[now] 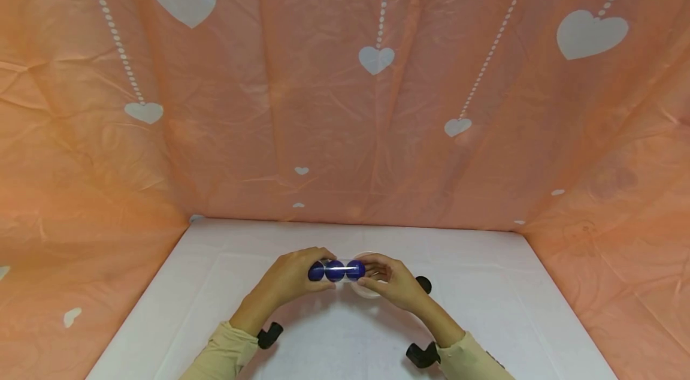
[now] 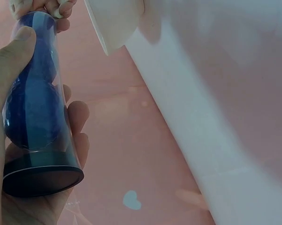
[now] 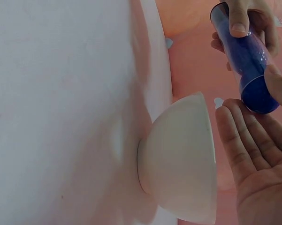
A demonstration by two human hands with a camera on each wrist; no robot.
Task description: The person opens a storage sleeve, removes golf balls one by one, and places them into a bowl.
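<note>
My left hand grips a clear tube with a dark end cap, tilted in the left wrist view. Blue balls are lined up inside; three show in the head view, including a middle ball. At the tube's other end, my right hand pinches the end ball between thumb and index finger. The right hand's other fingers extend below that ball, palm turned up in the right wrist view. A white bowl stands just under the right hand, partly hidden by it in the head view.
The bowl stands on a white tabletop. Beyond the right wrist lies a dark round thing, partly covered by the arm. Orange cloth with white hearts walls the back and sides. Black devices sit at both wrists.
</note>
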